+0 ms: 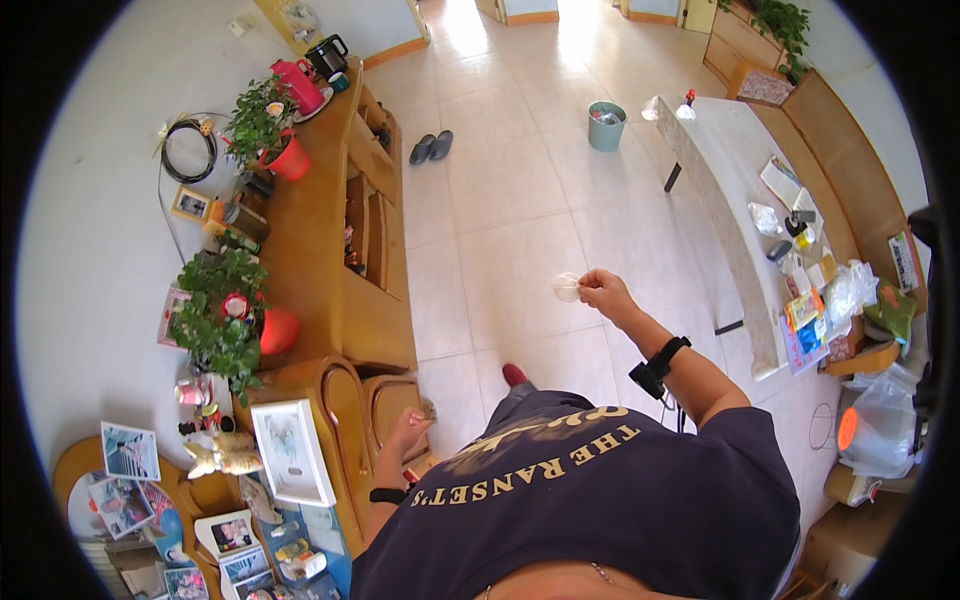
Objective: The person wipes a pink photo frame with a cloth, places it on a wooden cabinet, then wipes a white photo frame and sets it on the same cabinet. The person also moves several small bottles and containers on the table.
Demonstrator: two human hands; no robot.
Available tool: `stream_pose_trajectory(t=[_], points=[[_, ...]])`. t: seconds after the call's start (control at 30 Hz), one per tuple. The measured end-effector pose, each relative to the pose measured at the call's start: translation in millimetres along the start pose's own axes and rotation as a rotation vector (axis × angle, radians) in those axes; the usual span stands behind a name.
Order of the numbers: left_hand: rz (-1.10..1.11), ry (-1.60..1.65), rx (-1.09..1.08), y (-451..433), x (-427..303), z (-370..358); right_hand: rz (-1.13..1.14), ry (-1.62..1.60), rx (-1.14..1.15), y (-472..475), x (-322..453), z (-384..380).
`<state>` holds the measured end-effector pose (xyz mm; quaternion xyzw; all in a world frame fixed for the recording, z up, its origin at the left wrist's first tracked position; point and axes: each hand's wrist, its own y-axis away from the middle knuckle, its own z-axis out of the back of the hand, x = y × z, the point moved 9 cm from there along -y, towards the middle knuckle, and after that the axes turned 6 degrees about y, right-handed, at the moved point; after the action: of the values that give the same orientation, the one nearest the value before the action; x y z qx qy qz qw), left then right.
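Note:
My right hand (604,292) reaches forward over the tiled floor and pinches a small, clear round lid or disc (567,287) between thumb and fingers. On the other side, my left hand (412,429) is low beside the wooden cabinet, its fingers curled. Something small and see-through shows at its fingertips, too unclear to name. A black strap sits on each of my arms, the right one bearing a black device (651,375).
A wooden cabinet (307,247) with potted plants and a red thermos (298,86) runs along the left. A green waste bin (607,129) and dark slippers (431,148) are on the floor ahead. At right stands a cluttered table (712,142) beside a wooden bench (847,150).

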<state>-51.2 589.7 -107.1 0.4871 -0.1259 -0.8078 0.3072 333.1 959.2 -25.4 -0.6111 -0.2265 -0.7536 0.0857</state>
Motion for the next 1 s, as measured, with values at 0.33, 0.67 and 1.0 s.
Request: stream_pose_trajectory(t=[0.33,0.67,1.0], points=[[-0.063,-0.151,0.115,-250,-116,-11,-0.245,-0.137,-0.244,-161,-21,93],[-0.231,-0.259,0.231,-425,-300,-17,-0.271,-0.225,-0.490,-282,-3,213],[-0.221,-0.258,0.200,-600,-399,-17,-0.318,-0.315,-0.565,-513,-9,305]])
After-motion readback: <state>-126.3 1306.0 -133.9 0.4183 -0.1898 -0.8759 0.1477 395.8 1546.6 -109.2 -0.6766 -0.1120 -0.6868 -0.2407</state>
